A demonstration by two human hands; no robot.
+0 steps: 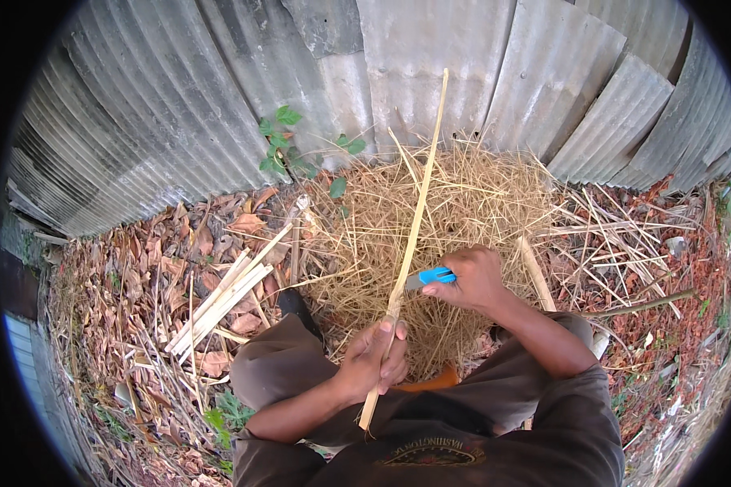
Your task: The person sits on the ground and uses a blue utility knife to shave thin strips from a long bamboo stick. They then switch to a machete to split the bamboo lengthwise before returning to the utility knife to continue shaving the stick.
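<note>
My left hand (371,363) is closed round the lower part of a long, pale split bamboo strip (419,213). The strip slants up and away from my lap, with its short lower end sticking out below the hand. My right hand (471,280) grips a blue-handled utility knife (436,276). Its wide grey blade lies against the right side of the strip, a little above my left hand. Beneath both hands spreads a heap of fine straw-coloured shavings (357,243).
Several split bamboo pieces (227,300) lie on dry leaves (162,260) at the left. Thin sticks (617,235) are scattered at the right, near a thicker stick (642,303). A corrugated metal fence (430,73) stands behind the heap, with a green leafy plant (280,138) at its foot.
</note>
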